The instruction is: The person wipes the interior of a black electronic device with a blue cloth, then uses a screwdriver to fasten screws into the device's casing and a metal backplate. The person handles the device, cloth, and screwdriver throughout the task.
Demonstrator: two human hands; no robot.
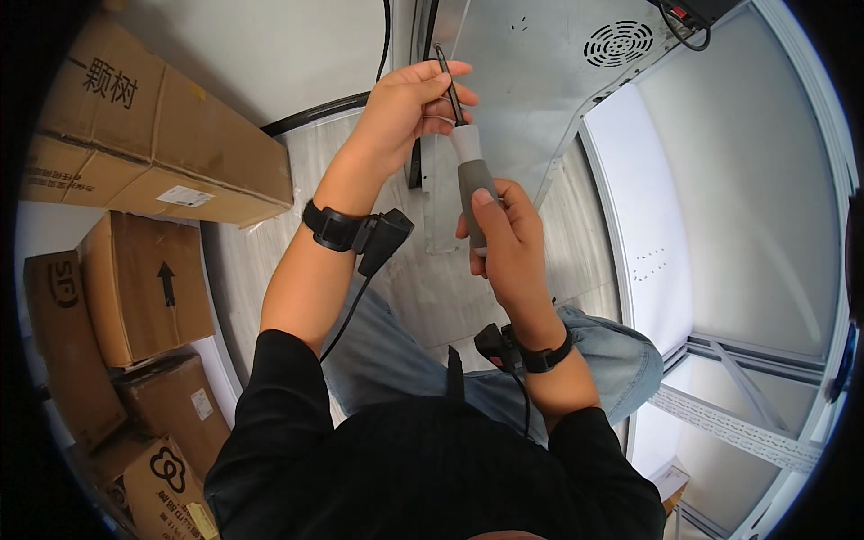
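A screwdriver (474,175) with a grey handle and a thin dark shaft points up and slightly left in front of me. My right hand (508,234) is wrapped round its handle, thumb along the top. Higher up, my left hand (405,112) has the dark shaft between its thumb and fingers, with some fingertips showing past it. The tip stands clear above my left thumb; whether a screw sits on it is too small to tell. Just beyond both hands rises a grey metal cabinet panel (517,99) with a round vent.
Cardboard boxes (148,279) are stacked along the left. On the right stands a white panel (747,198) in a metal frame. A black cable (384,40) hangs at the back, and a black device (693,11) is at the top right. Wood-look flooring (405,243) lies below.
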